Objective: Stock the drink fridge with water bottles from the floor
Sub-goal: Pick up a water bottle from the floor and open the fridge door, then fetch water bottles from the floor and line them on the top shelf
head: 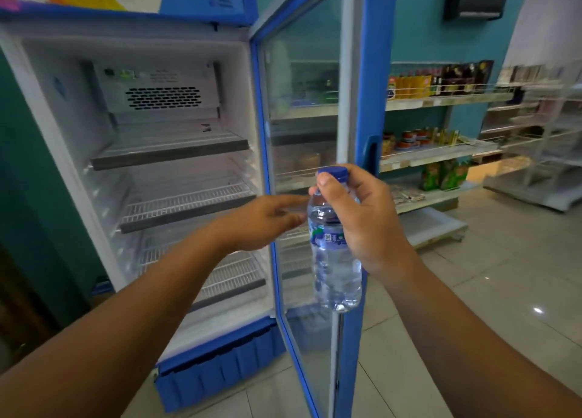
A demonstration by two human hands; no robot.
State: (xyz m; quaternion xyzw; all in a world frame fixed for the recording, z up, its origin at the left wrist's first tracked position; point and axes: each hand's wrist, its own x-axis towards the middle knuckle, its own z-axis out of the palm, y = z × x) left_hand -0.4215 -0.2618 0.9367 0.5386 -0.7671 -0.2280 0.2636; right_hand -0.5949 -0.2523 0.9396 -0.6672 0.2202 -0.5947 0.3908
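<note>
Right hand point(362, 222) around water bottle point(335, 260)

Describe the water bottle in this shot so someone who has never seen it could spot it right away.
Find the open blue-framed glass fridge door. In front of its edge, the right hand holds a clear plastic water bottle upright by the neck. Its dark blue cap and blue label mark it; no other bottle is being held.

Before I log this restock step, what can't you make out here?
- Bottles on the floor: none in the head view; frame edges and arms cut the floor off.
- Water bottle label text: too small, blurred.
- Left hand contact with bottle: motion-blurred.
- Fridge bottom shelf: behind left arm.
</note>
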